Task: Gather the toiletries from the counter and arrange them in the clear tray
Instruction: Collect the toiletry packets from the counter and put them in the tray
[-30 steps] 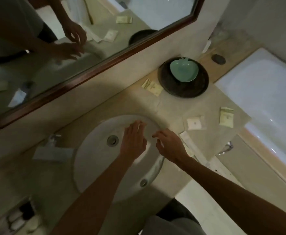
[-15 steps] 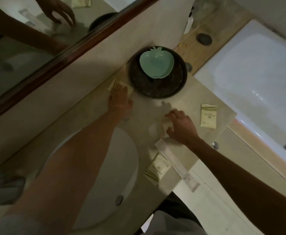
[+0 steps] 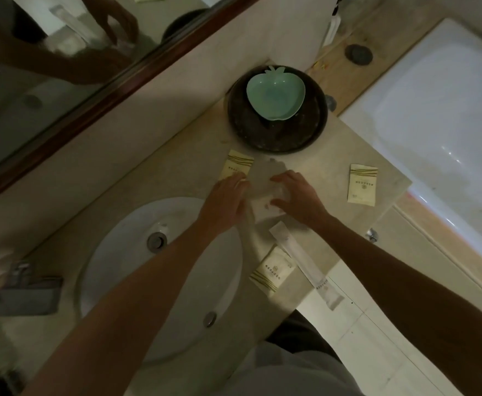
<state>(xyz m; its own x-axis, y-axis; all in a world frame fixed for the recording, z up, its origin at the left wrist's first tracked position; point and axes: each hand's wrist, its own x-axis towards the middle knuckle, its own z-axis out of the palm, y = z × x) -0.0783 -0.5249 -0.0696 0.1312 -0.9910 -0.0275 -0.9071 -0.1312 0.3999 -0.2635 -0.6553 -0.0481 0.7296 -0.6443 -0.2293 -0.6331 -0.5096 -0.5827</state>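
Observation:
A clear tray, faint and translucent, sits on the counter between my hands, with a small white packet at its near end. My left hand presses against the tray's left side, its fingertips beside a cream sachet. My right hand curls around the tray's right side, thumb and fingers on it. Another cream sachet lies to the right. A third sachet and a long white wrapped packet lie near the front edge.
A dark round tray holding a green apple-shaped dish stands just behind the clear tray. The sink basin is at the left, with a grey faucet beyond it. A white bathtub lies to the right, and a mirror runs along the wall.
My left hand has drawn back from the sachet by the dark tray to the clear tray's left side. My right hand has closed on its right side. The view has shifted right.

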